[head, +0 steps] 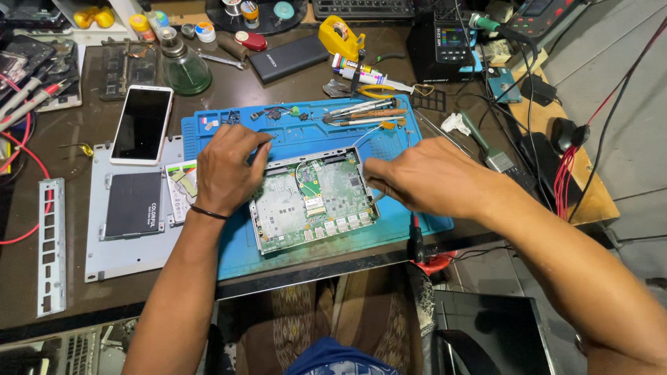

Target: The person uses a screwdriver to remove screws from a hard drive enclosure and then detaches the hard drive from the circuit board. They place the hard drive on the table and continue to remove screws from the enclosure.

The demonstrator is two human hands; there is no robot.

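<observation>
While both hands pinch the green circuit board [313, 201], left hand [226, 170] grip at its left edge, right hand [424, 177] at right edge.

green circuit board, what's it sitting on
The green circuit board lies in a metal frame on the blue work mat. Both hands, left hand and right hand, cover its upper corners.

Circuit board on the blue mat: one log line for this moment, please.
left hand: fingers on circuit board upper-left corner | right hand: at its right edge | board: flat on blue mat | white phone: left, untouched
</observation>
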